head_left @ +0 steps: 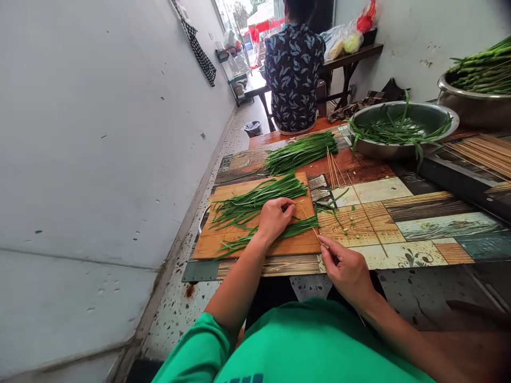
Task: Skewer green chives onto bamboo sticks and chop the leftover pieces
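Skewer (310, 222): slanting over the R edge of the cutting board (291, 249), tip end pointing up twd the L hand (276, 217). Whether it is piercing a stem: can't tell at this size.

R hand (346, 266): thumb & fingers clamping on the skewer's lower part, just off the board's R edge. L hand: fingertips pinching together on a thin stem (299, 202), pale end poking out. Hands being apart, not touching each other.

On board: small bunch of chives (301, 227) lying at the near side, partly under the L hand; larger bunch (261, 199) lying just beyond.

Counter (431, 231), patchwork wood pattern: bearing the board, plus a thick bunch of chives (302, 152) behind it. Several loose skewers (333, 169) resting beside that bunch; one single skewer (367, 215) lying alone to R, green scraps (353, 219) scattering nr it.

Far R: wide steel bowl (399, 150) holding cut greens; deeper steel pot (459, 106) holding green stalks (485, 66); skewer pile (489, 154) lying nearer.

Bkgd: person in dark leaf-print top (295, 80) facing away; checked cloth (199, 56) hanging on L wall.
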### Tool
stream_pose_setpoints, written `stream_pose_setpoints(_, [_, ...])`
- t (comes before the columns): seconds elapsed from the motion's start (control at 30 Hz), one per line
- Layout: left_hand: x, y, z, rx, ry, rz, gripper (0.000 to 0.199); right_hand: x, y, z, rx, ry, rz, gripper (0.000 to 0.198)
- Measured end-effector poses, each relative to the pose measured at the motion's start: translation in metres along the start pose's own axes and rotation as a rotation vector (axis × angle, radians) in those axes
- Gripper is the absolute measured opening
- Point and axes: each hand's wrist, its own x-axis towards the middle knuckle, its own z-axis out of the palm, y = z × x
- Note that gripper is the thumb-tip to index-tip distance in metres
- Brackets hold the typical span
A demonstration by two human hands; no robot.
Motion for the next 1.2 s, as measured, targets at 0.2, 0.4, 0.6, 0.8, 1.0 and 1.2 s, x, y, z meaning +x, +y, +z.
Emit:
stream_pose_setpoints(0.2, [0.0008,-0.0004,0.0006,-0.016,-0.001,0.014,0.018,-0.0007,0.0004,0.0006,-0.018,0.015,-0.017,0.030])
stream_pose_setpoints(0.4, [0.0009,0.0002,0.0008,-0.005,0.013,0.016,0.018,-0.0012,-0.0004,0.0006,-0.006,0.007,-0.002,0.030])
stream_pose_setpoints(0.6, [0.0016,-0.0019,0.0012,-0.016,0.006,0.021,0.018,-0.0022,-0.0003,0.0003,-0.012,-0.006,-0.001,0.031])
stream_pose_setpoints(0.8, [0.0010,-0.0023,0.0009,-0.054,-0.012,0.015,0.018,-0.0016,0.0015,-0.0003,-0.002,-0.015,-0.003,0.032])
stream_pose_setpoints(1.0, [0.0011,-0.0038,0.0012,-0.056,-0.019,0.036,0.018,-0.0023,0.0032,0.0007,0.016,-0.024,0.012,0.032])
stream_pose_setpoints(1.2, [0.0006,-0.0026,0.0001,-0.051,-0.042,0.034,0.019,-0.0022,0.0029,0.0007,0.017,-0.023,0.036,0.032])
